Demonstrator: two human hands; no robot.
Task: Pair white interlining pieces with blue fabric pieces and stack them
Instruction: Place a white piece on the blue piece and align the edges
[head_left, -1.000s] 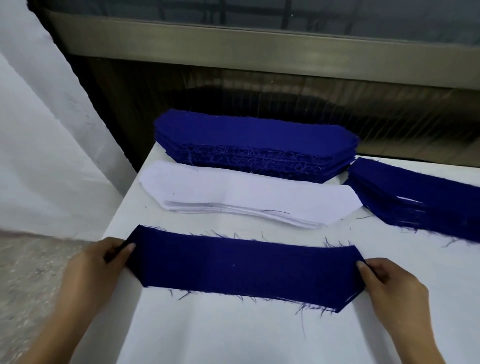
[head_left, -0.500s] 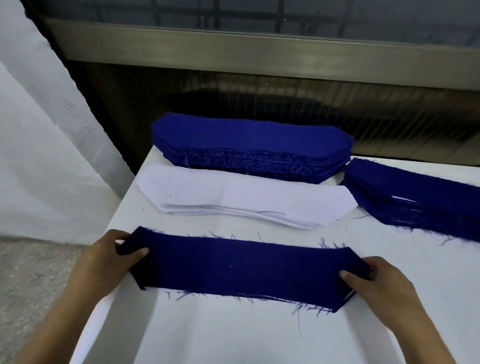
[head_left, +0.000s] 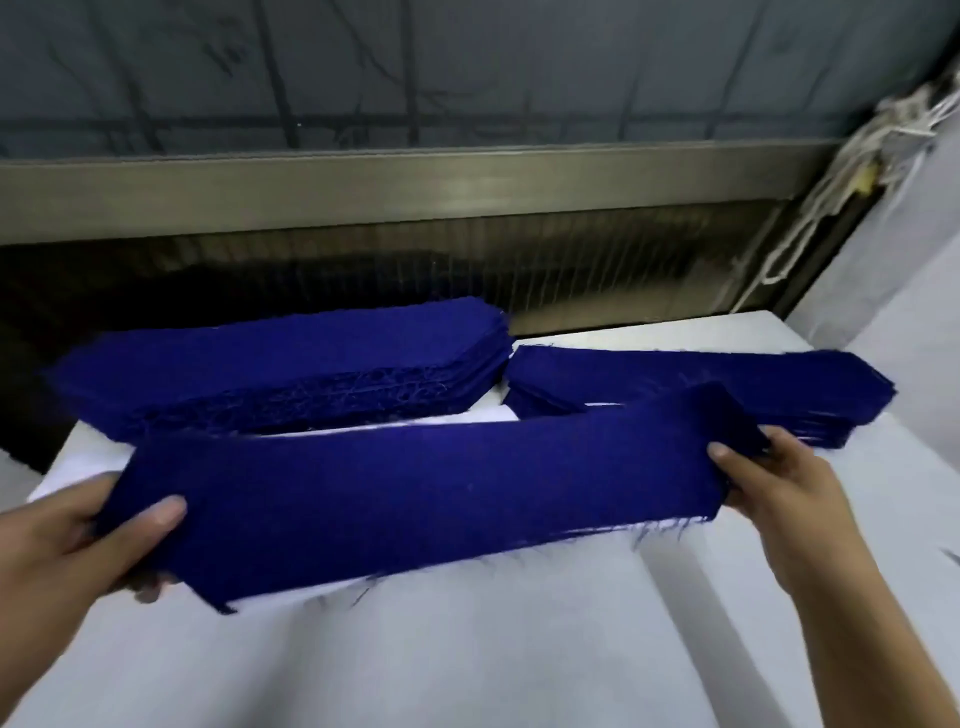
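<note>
A long blue fabric piece (head_left: 426, 493) hangs in the air above the white table (head_left: 519, 649), stretched between both hands. My left hand (head_left: 78, 540) grips its left end, thumb on top. My right hand (head_left: 779, 488) pinches its right end. White shows along the piece's lower edge. Behind it lies a thick stack of blue pieces (head_left: 280, 364) at the back left. A lower stack of blue pieces (head_left: 701, 374) with white layers showing sits at the back right. The white interlining pile (head_left: 488, 413) is mostly hidden behind the held piece.
A dark corrugated panel and a metal rail (head_left: 467, 182) run along the table's far edge. White sheeting (head_left: 909, 291) hangs at the right, with cords beside it. The table's left edge drops off near my left hand.
Both hands have lifted the blue piece off the table and carried it up and to the right. The camera has swung right.
</note>
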